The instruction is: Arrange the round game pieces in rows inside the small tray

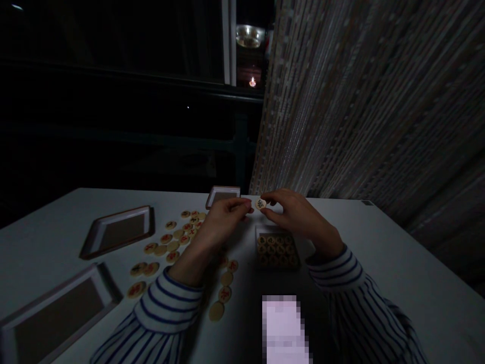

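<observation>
My right hand [299, 215] pinches a round pale game piece [260, 203] with a dark mark, held up above the table. My left hand [222, 222] is raised beside it, fingertips together close to the piece, and what they hold I cannot make out. Below the hands sits a small square box [278, 251] packed with round pieces. Several loose round pieces [172, 246], some with red marks, lie scattered on the white table [379, 263] to the left and under my left wrist. Both sleeves are striped.
Two shallow trays lie at the left: one [117, 231] further back, one [56, 308] at the near edge. A small box lid [223, 196] stands behind the hands. A curtain [371, 101] hangs at the right. The room is dark.
</observation>
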`<state>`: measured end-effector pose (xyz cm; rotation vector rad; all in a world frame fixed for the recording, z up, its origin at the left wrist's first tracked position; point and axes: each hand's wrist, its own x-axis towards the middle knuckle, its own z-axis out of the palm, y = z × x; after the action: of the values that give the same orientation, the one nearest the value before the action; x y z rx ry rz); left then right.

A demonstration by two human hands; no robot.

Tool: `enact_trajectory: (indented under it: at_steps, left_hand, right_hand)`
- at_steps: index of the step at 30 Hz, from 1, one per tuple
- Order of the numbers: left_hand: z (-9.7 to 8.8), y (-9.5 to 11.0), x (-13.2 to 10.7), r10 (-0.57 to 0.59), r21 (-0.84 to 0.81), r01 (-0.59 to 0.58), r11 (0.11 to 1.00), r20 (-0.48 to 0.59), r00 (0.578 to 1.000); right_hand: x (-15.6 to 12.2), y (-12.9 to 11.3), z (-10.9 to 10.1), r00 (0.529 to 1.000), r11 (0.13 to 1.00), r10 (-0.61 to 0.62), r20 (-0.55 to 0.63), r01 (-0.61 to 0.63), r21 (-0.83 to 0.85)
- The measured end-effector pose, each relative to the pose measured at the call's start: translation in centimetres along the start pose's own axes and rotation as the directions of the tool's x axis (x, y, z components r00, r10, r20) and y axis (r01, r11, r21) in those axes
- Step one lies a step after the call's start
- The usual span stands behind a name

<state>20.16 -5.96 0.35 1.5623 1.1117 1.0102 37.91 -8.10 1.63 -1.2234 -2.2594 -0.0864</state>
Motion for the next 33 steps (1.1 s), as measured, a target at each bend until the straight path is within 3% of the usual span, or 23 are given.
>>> enact_trajectory:
  at_steps: [7,13,23,33]
  left_hand:
    - [-0.1,-3.4,1.3,0.111,0.308,-0.134,0.942,0.089,0.99]
    - [-0.1,-4.1,1.3,0.145,0.518,-0.199,0.832,0.143,0.979]
    - [0.2,-3.7,0.8,0.068,0.617,-0.173,0.768,0.191,0.979]
    - [0.1,-3.4,0.4,0.064,0.678,-0.219,0.702,0.246,0.967]
  right_hand:
    - [-0.4,1.8,0.7,0.981,0.99,0.135,0.142,-0.129,-0.055]
    - [-0.6,2.6,1.6,0.934,0.979,0.187,0.303,-0.153,-0.132]
    - [-0.6,2.4,3.6,0.83,0.958,0.259,0.494,-0.156,-0.24]
    - [-0.9,2.5,5.1,0.816,0.948,0.244,0.524,-0.087,-0.305]
